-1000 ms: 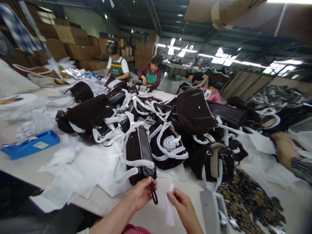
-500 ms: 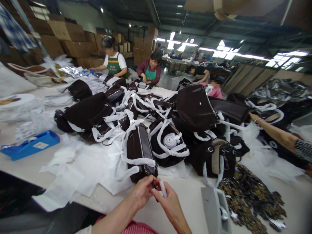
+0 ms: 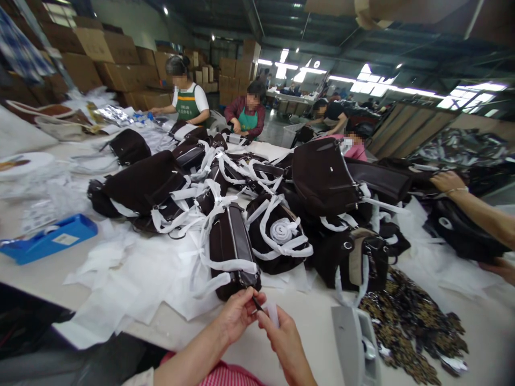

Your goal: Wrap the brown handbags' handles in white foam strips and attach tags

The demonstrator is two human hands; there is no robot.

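Note:
My left hand (image 3: 238,317) pinches a thin dark strap (image 3: 256,303) at the near end of a dark brown handbag (image 3: 222,249). Whether the strap joins the bag is hidden by my fingers. Close beside it, my right hand (image 3: 286,339) is closed on a white translucent strip (image 3: 272,313), its thumb near the strap's lower end. The handbag lies with its zipped top facing up, and its white-wrapped handles (image 3: 229,265) loop over it. To its right sits another dark bag (image 3: 265,262) with a rolled white wrapping (image 3: 282,230) on top.
A grey tape dispenser (image 3: 354,343) stands right of my hands, by a pile of brown-and-black wrapped pieces (image 3: 414,321). At left are a blue tape dispenser (image 3: 52,237) and white tissue sheets (image 3: 132,279). A co-worker's arm (image 3: 483,209) reaches in from the right; others work behind the bags.
My right hand has shifted slightly right and down with the white strip, showing more of the dark strap. The co-worker's arm at right has moved onto a black bag.

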